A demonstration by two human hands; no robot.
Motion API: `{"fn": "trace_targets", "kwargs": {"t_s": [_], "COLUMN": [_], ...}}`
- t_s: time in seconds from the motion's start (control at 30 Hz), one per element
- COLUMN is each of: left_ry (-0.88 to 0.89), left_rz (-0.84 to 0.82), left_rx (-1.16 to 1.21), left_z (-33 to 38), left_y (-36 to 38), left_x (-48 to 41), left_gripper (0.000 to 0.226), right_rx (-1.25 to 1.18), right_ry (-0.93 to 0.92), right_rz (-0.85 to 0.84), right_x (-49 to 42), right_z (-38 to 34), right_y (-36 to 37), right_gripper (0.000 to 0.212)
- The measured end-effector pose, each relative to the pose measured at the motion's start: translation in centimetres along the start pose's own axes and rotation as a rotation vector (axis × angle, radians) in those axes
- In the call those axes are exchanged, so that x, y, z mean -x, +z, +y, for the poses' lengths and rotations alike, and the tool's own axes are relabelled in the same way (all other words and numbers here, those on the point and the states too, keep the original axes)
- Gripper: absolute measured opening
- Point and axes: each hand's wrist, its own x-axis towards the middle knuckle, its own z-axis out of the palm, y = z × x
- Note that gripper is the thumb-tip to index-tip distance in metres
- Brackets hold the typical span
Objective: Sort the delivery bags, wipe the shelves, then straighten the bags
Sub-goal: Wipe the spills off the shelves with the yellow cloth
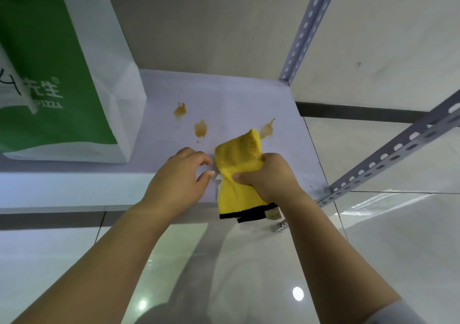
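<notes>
Stains (200,128), three orange-brown splashes, lie on the white shelf (236,92) just beyond the yellow cloth (239,154). The right hand (266,174) grips the cloth bunched at its middle, likely to make a firm pad for scrubbing. The left hand (178,174), fingers loosely curled and holding nothing, sits just left of the cloth. The green pizza bag (49,74) stands well left of the cloth, out of the wiping path.
</notes>
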Motion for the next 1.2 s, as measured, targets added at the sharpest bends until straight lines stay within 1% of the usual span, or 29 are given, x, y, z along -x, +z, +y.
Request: {"fn": "trace_targets", "kwargs": {"t_s": [0.07, 0.23, 0.3, 0.33, 0.37, 0.4, 0.43, 0.5, 0.53, 0.57, 0.6, 0.67, 0.73, 0.77, 0.8, 0.9, 1.0, 1.1, 1.2], "left_ry": [0.014, -0.011, -0.005, 0.002, 0.007, 0.007, 0.006, 0.002, 0.002, 0.004, 0.005, 0.006, 0.007, 0.008, 0.007, 0.001, -0.014, -0.024, -0.029], "left_rz": [0.013, 0.08, 0.082, 0.079, 0.074, 0.068, 0.064, 0.064, 0.066, 0.066, 0.065, 0.064, 0.064, 0.065, 0.065, 0.072, 0.077, 0.083, 0.088], "left_rx": [0.01, 0.045, 0.049, 0.049, 0.05, 0.048, 0.042, 0.032, 0.031, 0.031, 0.027, 0.014, 0.005, 0.002, 0.001, -0.004, -0.023, -0.024, -0.036], "left_z": [-0.1, -0.5, -0.5, -0.5, -0.6, -0.6, -0.8, -1.0, -1.2, -1.2, -1.3, -1.4, -1.5, -1.6, -1.6, -1.8, -1.9, -1.8, -1.7], "left_y": [0.0, -0.5, -0.6, -0.6, -0.6, -0.6, -0.6, -0.6, -0.7, -0.7, -0.7, -0.8, -0.8, -0.8, -0.9, -0.8, -0.7, -0.6, -0.7], "left_x": [-0.2, -0.8, -0.9, -0.9, -0.8, -0.9, -0.9, -0.9, -1.0, -1.0, -1.0, -1.0, -1.0, -1.0, -1.0, -1.2, -1.5, -1.8, -2.3], "left_gripper": [0.025, 0.023, 0.023, 0.022, 0.022, 0.022, 0.022, 0.021, 0.021, 0.021, 0.021, 0.021, 0.021, 0.021, 0.021, 0.022, 0.022, 0.022, 0.022], "right_rx": [0.009, 0.149, 0.339, 0.462, 0.579, 0.662, 0.699, 0.668, 0.661, 0.676, 0.693, 0.729, 0.803, 0.81, 0.794, 0.76, 0.786, 0.798, 0.705], "right_ry": [-0.072, -0.26, -0.363, -0.394, -0.4, -0.393, -0.386, -0.377, -0.387, -0.408, -0.424, -0.454, -0.507, -0.514, -0.497, -0.364, -0.222, -0.135, -0.025], "right_rz": [0.084, 0.459, 0.579, 0.605, 0.582, 0.502, 0.381, 0.116, 0.035, 0.002, 0.002, 0.077, 0.248, 0.334, 0.383, 0.395, 0.411, 0.453, 0.442], "right_x": [0.3, 0.4, 0.6, 0.7, 0.8, 0.9, 1.1, 1.7, 2.0, 2.1, 2.1, 1.9, 1.6, 1.3, 1.1, -0.4, -3.0, -5.6, -8.5], "right_z": [-0.3, -1.5, -1.7, -1.8, -1.8, -1.7, -1.4, -0.6, -0.1, 0.2, 0.5, 0.7, 1.3, 1.7, 2.1, 2.9, 2.8, 2.7, 2.2], "right_y": [-1.0, -3.4, -3.3, -3.1, -2.8, -2.4, -1.8, -0.7, -0.3, 0.0, 0.2, 0.2, 0.5, 0.8, 1.1, 1.3, 0.7, 0.1, -1.1], "right_gripper": [0.036, 0.031, 0.04, 0.046, 0.052, 0.056, 0.06, 0.073, 0.082, 0.088, 0.09, 0.083, 0.065, 0.058, 0.053, 0.049, 0.047, 0.042, 0.04]}}
